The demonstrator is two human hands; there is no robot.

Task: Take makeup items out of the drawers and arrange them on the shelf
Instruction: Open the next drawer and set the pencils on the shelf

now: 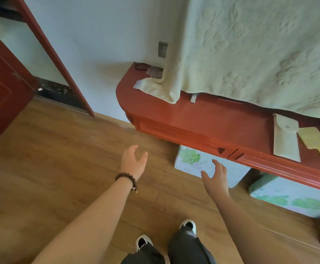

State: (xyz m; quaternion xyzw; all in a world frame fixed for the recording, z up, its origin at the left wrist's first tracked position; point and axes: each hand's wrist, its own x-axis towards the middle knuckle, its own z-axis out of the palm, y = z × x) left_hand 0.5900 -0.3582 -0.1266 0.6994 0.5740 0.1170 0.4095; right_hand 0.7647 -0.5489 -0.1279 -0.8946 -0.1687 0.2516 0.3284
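Both hands, left hand (133, 162) and right hand (217, 177), reach with fingers spread and holding nothing, just short of two closed drawers (176, 130) in the red dresser (208, 115).

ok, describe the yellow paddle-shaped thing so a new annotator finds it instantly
Start at the red wooden dressing table under the hanging cream cloth. At the right end of its top, the yellow paddle lies flat beside a pale pouch. It alone has a thin handle, pointing toward the table's front edge.

Both empty hands, left hand (133, 163) and right hand (216, 177), reach toward the red dresser (174, 113).
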